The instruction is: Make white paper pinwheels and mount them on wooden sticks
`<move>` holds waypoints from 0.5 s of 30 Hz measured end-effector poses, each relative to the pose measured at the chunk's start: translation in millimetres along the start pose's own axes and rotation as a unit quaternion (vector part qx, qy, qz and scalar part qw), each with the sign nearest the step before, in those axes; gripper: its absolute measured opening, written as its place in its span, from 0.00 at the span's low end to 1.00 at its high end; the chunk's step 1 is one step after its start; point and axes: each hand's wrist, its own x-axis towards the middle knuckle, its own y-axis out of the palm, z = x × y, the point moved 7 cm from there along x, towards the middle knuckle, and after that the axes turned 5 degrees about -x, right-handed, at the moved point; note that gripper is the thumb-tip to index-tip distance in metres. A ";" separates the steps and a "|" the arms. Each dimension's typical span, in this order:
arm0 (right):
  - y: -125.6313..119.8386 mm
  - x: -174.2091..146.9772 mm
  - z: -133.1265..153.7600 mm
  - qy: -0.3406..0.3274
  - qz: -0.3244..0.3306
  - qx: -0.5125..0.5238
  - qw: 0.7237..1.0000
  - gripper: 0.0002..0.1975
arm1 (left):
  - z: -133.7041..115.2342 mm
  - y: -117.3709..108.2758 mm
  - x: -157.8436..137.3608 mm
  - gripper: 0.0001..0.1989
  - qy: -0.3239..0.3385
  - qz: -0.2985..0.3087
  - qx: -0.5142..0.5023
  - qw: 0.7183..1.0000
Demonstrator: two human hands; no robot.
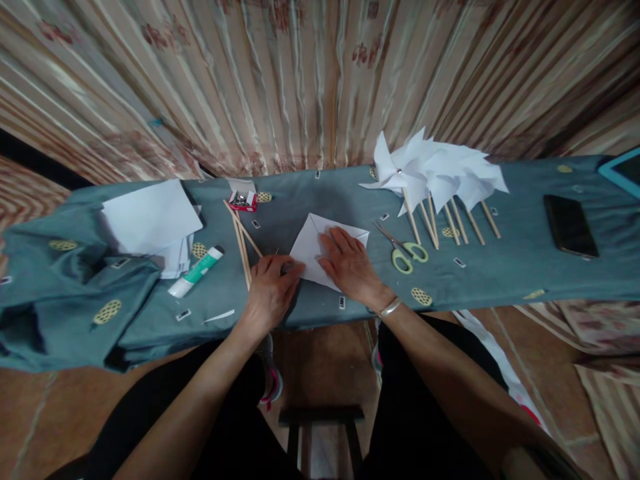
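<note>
A white square of paper (313, 243) with crease lines lies turned cornerwise on the cloth in front of me. My right hand (350, 265) rests flat on it, fingers stretched out and a little apart. At the paper's left corner, my left hand (273, 288) is closed, its thumb and curled fingers pinching the edge; the fingertips are partly hidden. Close behind that hand lie several thin wooden sticks (242, 243). To the right of the paper are scissors (406, 252) with light green handles, slightly spread.
Several finished paper pinwheels (440, 170) on sticks lie at the back right. A phone (570, 225) and a blue-edged tablet (623, 175) are farther right. Leftward are a red box of metal pins (243, 201), a glue stick (196, 272), stacked paper (150, 217) and a paper sliver (219, 316).
</note>
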 end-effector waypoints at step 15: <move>-1.2 -0.1 1.2 0.007 -0.001 0.000 1.000 0.26 | -8.2 -2.2 7.5 0.15 0.028 0.031 0.063 0.997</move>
